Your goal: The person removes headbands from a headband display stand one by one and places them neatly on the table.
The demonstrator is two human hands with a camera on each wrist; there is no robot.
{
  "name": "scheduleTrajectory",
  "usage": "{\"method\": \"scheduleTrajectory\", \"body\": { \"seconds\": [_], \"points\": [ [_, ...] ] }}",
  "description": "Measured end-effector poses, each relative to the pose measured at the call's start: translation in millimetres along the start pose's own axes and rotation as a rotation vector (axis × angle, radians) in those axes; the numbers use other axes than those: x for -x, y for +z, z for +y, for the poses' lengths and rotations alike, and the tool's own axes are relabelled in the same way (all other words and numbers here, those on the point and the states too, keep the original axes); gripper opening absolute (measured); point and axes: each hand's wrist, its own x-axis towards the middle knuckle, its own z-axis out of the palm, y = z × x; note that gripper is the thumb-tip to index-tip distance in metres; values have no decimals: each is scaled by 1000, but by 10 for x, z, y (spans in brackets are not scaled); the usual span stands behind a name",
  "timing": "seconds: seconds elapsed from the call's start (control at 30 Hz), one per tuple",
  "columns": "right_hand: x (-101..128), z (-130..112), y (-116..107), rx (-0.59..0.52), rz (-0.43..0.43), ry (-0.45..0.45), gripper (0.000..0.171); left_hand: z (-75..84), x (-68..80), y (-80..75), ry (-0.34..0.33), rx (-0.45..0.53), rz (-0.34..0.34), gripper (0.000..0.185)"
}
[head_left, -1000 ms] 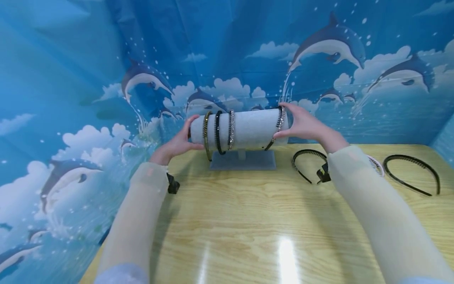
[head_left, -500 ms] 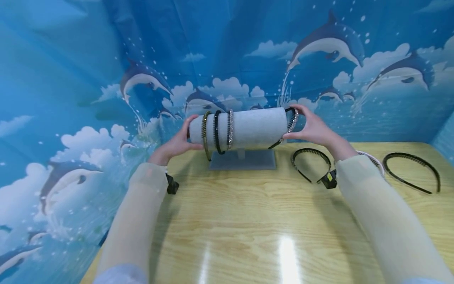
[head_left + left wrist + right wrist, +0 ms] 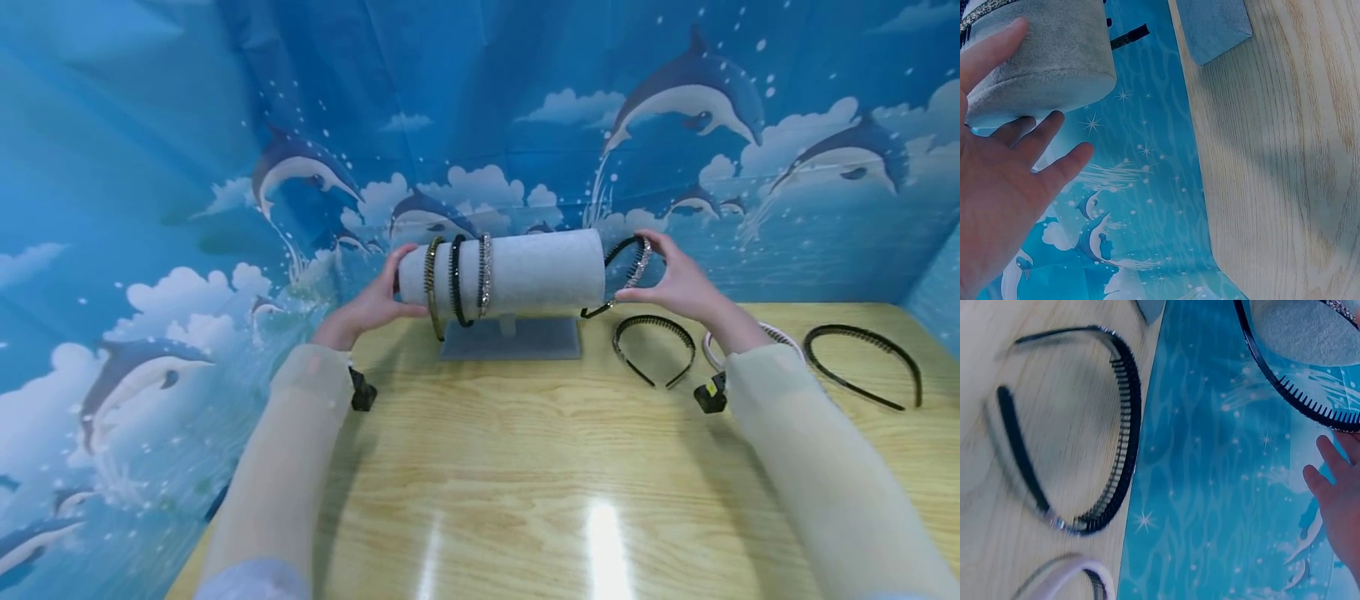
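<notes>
In the head view, the right hand (image 3: 678, 283) pinches a silver-beaded headband (image 3: 640, 265) between thumb and fingers, right of centre, just beside the roll's right end. The headband's long axis slants from upper right to lower left, its open ends pointing left and down-left. The left hand (image 3: 371, 304) grips the left end of the grey roll (image 3: 543, 271), thumb and fingers spread wide around it. The roll lies left to right at mid-frame, bearing gold (image 3: 430, 279), black (image 3: 456, 279) and silver headbands (image 3: 485, 275).

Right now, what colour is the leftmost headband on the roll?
The headband looks dark gold, clearest in the head view.
</notes>
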Motion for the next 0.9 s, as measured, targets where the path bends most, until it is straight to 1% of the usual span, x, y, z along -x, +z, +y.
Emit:
{"method": "scheduleTrajectory", "body": {
  "seconds": [0.2,0.4,0.6,0.83,0.9],
  "points": [
    [178,56,-70,52,12,-11,108,16,32,13,0,3,-9,97],
    [357,43,-62,49,-20,-5,108,4,32,3,-2,6,10,97],
    [503,2,5,49,-21,-18,108,-9,12,-1,-1,6,7,96],
    [622,-12,140,56,-11,-99,102,1,-2,4,0,17,6,96],
    [655,-26,177,69,-14,-107,102,14,-4,7,-1,15,3,96]
  ]
}}
